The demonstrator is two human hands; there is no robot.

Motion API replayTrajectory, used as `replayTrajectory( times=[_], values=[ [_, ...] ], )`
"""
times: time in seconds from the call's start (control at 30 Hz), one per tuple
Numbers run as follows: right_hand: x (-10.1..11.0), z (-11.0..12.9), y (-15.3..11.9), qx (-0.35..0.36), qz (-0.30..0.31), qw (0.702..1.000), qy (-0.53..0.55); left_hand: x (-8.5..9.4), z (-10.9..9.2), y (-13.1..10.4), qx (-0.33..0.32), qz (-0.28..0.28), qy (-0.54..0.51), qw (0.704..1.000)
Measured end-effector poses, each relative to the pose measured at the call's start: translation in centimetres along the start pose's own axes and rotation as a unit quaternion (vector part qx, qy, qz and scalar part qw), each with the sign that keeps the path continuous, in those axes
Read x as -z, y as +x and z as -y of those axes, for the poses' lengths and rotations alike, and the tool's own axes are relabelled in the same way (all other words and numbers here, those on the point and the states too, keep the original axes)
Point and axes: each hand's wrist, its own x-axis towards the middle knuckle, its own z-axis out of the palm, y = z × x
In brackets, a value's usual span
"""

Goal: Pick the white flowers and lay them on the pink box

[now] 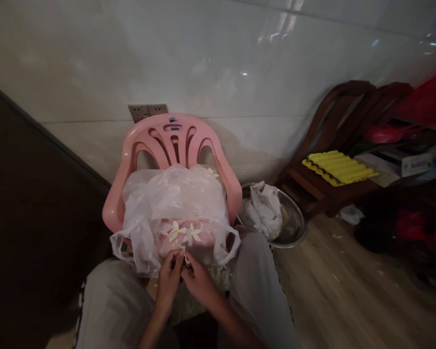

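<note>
My left hand (170,270) and my right hand (199,280) meet just in front of a pink plastic chair (227,167). Fingers of both are closed in a pinch around a small pale flower piece (186,259), mostly hidden by the fingertips. Just beyond them, two white flowers with yellowish centres, a left one (175,231) and a right one (191,235), lie at the seat's front. Behind and around these, a translucent white plastic bag (150,194) spreads over the seat. Below my hands, between the knees, is a heap of pale strips or petals (221,276), partly covered.
A metal basin (294,223) holding a crumpled whitish bag (267,211) stands on the floor right of the pink chair. Farther right, a wooden chair (312,186) carries a yellow egg-tray-like sheet (337,167). A wall socket (147,112) sits behind; a dark panel (32,218) rises at left.
</note>
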Motion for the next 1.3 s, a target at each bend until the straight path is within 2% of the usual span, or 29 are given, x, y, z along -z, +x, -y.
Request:
replayTrajectory(
  times=[0.3,0.5,0.8,1.1,1.3],
  values=[
    [0.4,0.9,-0.2,-0.012,0.02,0.999,0.049,0.0,-0.3,0.0,-0.006,-0.003,-0.009,1.0],
    [0.3,0.3,-0.2,-0.015,0.018,0.998,0.056,0.0,-0.6,0.0,0.008,0.003,-0.003,1.0],
    [0.2,-0.2,-0.1,-0.02,0.019,0.997,0.077,0.3,0.0,0.2,-0.015,0.011,0.013,1.0],
    [0.0,0.1,0.1,-0.031,-0.034,0.997,0.067,0.0,0.8,-0.2,-0.057,0.025,0.081,0.995],
    [-0.2,-0.6,0.7,-0.127,-0.091,0.983,0.093,-0.4,0.7,-0.6,-0.083,0.057,0.117,0.988]
  ],
)
